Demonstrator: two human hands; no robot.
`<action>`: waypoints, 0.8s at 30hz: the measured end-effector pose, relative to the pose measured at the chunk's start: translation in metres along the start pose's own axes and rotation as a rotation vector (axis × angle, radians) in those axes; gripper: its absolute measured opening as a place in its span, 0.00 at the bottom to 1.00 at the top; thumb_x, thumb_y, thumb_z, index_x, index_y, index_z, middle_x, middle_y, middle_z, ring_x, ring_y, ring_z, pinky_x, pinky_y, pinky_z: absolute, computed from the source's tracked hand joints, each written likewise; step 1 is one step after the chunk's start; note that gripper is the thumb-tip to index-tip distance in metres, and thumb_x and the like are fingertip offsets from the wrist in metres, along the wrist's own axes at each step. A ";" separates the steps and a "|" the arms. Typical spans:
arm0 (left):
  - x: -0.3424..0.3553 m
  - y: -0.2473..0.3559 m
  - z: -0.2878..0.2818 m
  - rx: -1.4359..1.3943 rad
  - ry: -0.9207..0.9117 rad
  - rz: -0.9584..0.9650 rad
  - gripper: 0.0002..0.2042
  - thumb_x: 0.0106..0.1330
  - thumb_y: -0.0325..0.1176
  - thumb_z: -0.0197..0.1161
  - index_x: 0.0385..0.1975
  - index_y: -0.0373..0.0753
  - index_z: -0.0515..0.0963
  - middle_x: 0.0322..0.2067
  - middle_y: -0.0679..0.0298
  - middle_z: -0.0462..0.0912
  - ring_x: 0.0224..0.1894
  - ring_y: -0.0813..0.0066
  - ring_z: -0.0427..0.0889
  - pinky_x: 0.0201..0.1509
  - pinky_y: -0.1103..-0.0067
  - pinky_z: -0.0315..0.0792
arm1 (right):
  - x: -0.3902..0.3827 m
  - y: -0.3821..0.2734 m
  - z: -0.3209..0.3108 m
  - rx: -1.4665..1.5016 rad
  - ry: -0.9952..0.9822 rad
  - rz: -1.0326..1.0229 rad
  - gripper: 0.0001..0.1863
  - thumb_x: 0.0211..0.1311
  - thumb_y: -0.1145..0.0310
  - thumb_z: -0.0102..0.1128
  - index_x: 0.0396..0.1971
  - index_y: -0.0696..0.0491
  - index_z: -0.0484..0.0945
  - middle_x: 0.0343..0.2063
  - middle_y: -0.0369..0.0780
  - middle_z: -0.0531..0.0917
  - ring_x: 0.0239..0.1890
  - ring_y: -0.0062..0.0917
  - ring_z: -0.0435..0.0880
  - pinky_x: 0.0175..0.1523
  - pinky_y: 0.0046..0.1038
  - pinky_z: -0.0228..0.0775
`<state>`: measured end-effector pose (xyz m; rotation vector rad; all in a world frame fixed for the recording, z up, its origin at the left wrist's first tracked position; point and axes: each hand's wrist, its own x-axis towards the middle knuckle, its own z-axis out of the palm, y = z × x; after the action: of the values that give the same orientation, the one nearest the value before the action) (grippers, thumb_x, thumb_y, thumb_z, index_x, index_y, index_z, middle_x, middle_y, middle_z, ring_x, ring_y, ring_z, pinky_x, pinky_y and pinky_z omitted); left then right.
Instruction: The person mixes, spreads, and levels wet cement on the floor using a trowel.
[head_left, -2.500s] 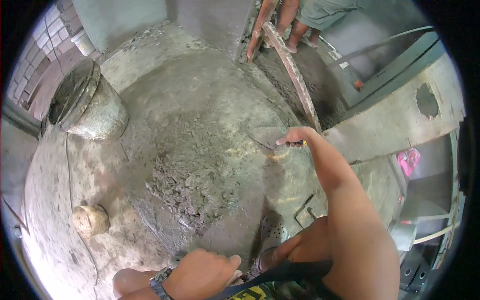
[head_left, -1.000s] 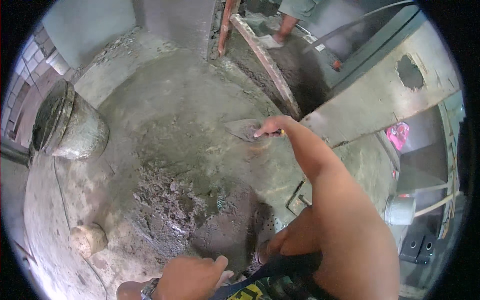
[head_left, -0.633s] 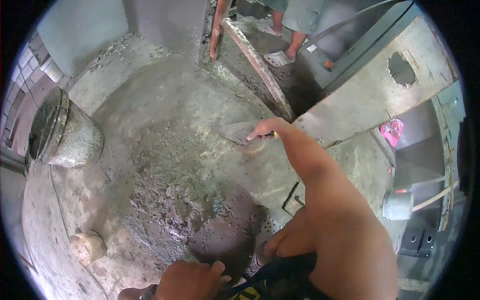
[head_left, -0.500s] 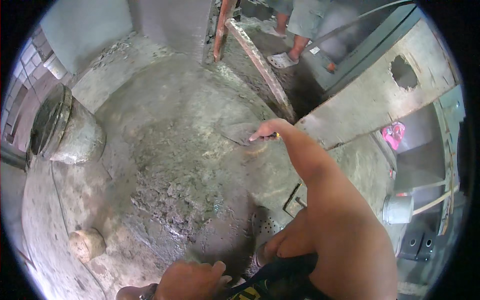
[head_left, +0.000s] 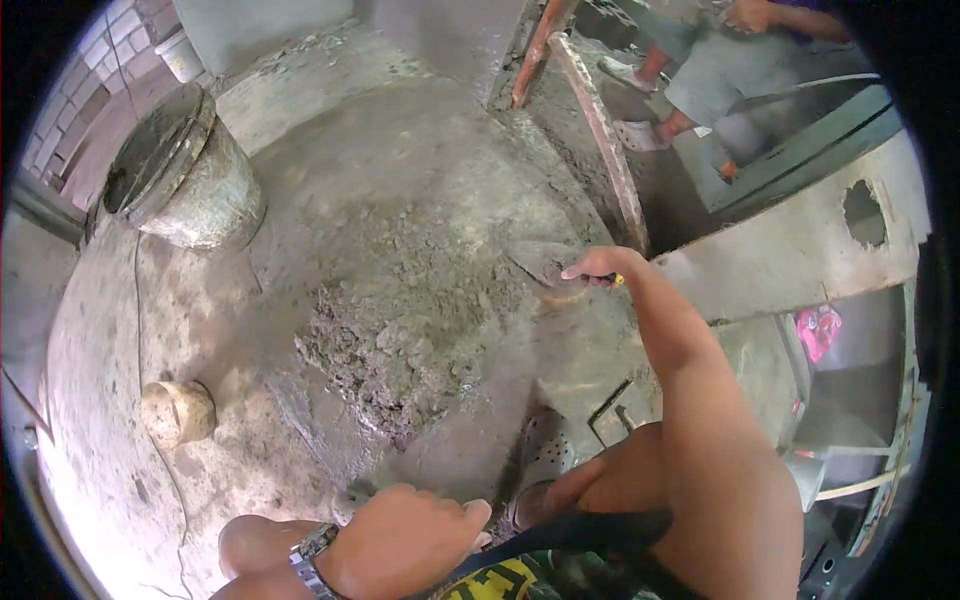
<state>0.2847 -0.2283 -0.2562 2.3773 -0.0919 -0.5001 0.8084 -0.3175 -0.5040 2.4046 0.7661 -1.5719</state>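
My right hand [head_left: 595,265] grips the yellow-handled trowel [head_left: 540,262], whose flat blade lies on the smeared grey mortar to the right of a lumpy mortar heap [head_left: 395,355]. My left hand [head_left: 405,540], with a wristwatch, is low at the bottom centre beside my bent knee, fingers curled; what they hold, if anything, is hidden. My perforated clog [head_left: 548,445] stands at the lower edge of the heap. A metal square-shaped tool [head_left: 610,410] lies by my right knee.
A mortar-caked bucket [head_left: 200,195] stands upper left, a small tub [head_left: 178,412] below it. A leaning timber [head_left: 600,130] and a board with a hole [head_left: 780,260] border a recess where another person [head_left: 720,70] stands in clogs. A pink item [head_left: 818,330] is at right.
Since half a second ago the scene has shifted right and slightly up in the view. More of the other person, including a hand, now shows. My right hand still holds the trowel low on the mortar.
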 end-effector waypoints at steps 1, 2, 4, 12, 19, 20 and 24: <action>0.000 -0.001 0.001 -0.003 -0.002 0.005 0.16 0.74 0.50 0.57 0.36 0.42 0.73 0.19 0.56 0.79 0.23 0.49 0.83 0.25 0.56 0.74 | -0.004 -0.004 0.001 -0.003 -0.005 -0.002 0.35 0.58 0.32 0.68 0.33 0.56 0.83 0.19 0.36 0.73 0.20 0.24 0.71 0.27 0.34 0.63; -0.001 -0.001 0.001 -0.006 -0.005 0.011 0.16 0.74 0.50 0.57 0.36 0.41 0.73 0.19 0.56 0.79 0.23 0.49 0.83 0.25 0.57 0.74 | -0.009 -0.009 0.002 -0.003 0.020 -0.003 0.35 0.57 0.31 0.68 0.34 0.55 0.83 0.19 0.35 0.72 0.21 0.24 0.70 0.28 0.35 0.64; -0.001 0.000 0.000 0.000 -0.004 0.006 0.16 0.75 0.50 0.57 0.36 0.41 0.73 0.19 0.56 0.79 0.23 0.49 0.82 0.25 0.56 0.74 | -0.009 -0.008 0.002 -0.002 0.048 0.000 0.36 0.57 0.30 0.68 0.34 0.55 0.83 0.18 0.34 0.71 0.22 0.24 0.70 0.29 0.35 0.64; 0.000 -0.004 -0.003 0.007 -0.001 0.024 0.16 0.75 0.49 0.56 0.36 0.41 0.73 0.18 0.55 0.79 0.23 0.49 0.82 0.26 0.56 0.75 | -0.004 -0.011 -0.002 0.001 0.084 0.038 0.40 0.58 0.23 0.59 0.29 0.53 0.82 0.16 0.33 0.69 0.22 0.24 0.71 0.31 0.36 0.65; 0.003 0.004 -0.009 -0.016 -0.067 -0.042 0.15 0.74 0.48 0.57 0.39 0.42 0.75 0.22 0.54 0.82 0.27 0.47 0.83 0.31 0.55 0.75 | 0.023 0.011 -0.014 -0.032 0.189 -0.210 0.44 0.67 0.23 0.46 0.16 0.53 0.78 0.09 0.37 0.69 0.21 0.26 0.75 0.33 0.37 0.68; 0.003 0.005 -0.010 -0.027 -0.106 -0.111 0.14 0.74 0.47 0.56 0.42 0.42 0.78 0.28 0.52 0.85 0.33 0.46 0.85 0.37 0.55 0.76 | 0.026 0.012 -0.015 -0.041 0.234 -0.214 0.44 0.67 0.23 0.46 0.16 0.54 0.77 0.10 0.37 0.70 0.21 0.28 0.76 0.34 0.38 0.69; 0.002 0.003 -0.006 0.051 -0.028 -0.031 0.13 0.74 0.46 0.57 0.42 0.42 0.77 0.25 0.55 0.84 0.31 0.48 0.85 0.35 0.55 0.76 | 0.027 0.019 -0.020 -0.006 0.300 -0.191 0.45 0.65 0.23 0.48 0.23 0.58 0.79 0.11 0.39 0.72 0.23 0.31 0.79 0.37 0.40 0.71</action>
<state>0.2893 -0.2273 -0.2516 2.4255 -0.0814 -0.5524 0.8423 -0.3164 -0.5224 2.6669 1.0815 -1.2766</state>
